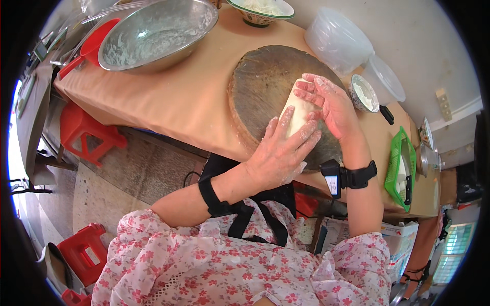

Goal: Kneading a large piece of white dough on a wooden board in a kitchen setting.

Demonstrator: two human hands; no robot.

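A pale, smooth log of dough (302, 108) lies on the round wooden chopping board (258, 84). My left hand (282, 148) rests over its near end, with the fingers spread and touching the dough. On the far right side, my right hand (332, 107) is cupped against the dough, its fingers apart and slightly bent. Flour coats the fingers of both hands. Part of the dough is hidden beneath them. I wear a black strap on each wrist, and the right one carries a small black device (331, 178).
A large floury metal bowl (158, 35) and a red ladle (94, 46) stand at the far left. Behind the board are a patterned bowl (260, 11) and clear plastic tubs (339, 41). To the right sit a flour bowl (363, 93) and a green basket (395, 171) with a knife.
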